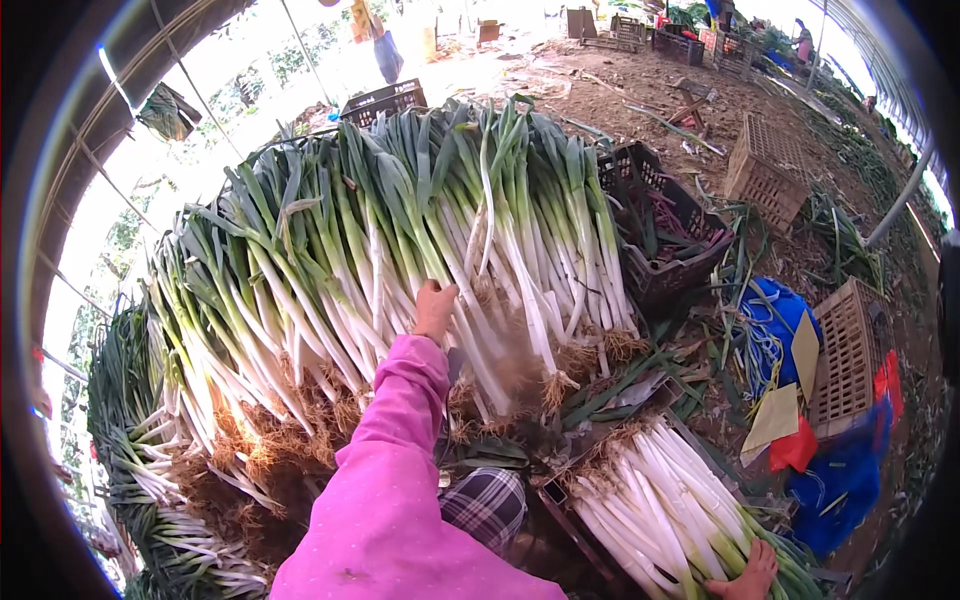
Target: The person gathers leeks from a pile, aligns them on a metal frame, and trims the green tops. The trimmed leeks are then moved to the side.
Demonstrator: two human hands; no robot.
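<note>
A: And here's the heap of leeks (335, 260), stretched broad across the middle, stalks leaning side by side with the leaves to the far side!
B: Lovely colour bands on them: deep green leaves, pale green necks, long white shanks, then shaggy brown roots (265, 440) along the near edge, clotted with soil.
A: Where are the hands?
B: Left hand (435, 308), out of that pink sleeve (395, 450), is in the middle of the heap, fingers curled round one leek (476, 345). Its white shank slants to the near right, and the root end is a brownish blur.
A: And the right hand (755, 572)?
B: Near right, thumb apart, lying open on a second bundle (660, 500). Those shanks are bright white, roots to the left, green toward the near right.
A: Beside the heap, on its right, a dark crate (685, 280) with some purplish stalks in it.
B: And farther right, a tan crate (845, 360) beside rumpled blue plastic (840, 500)!
</note>
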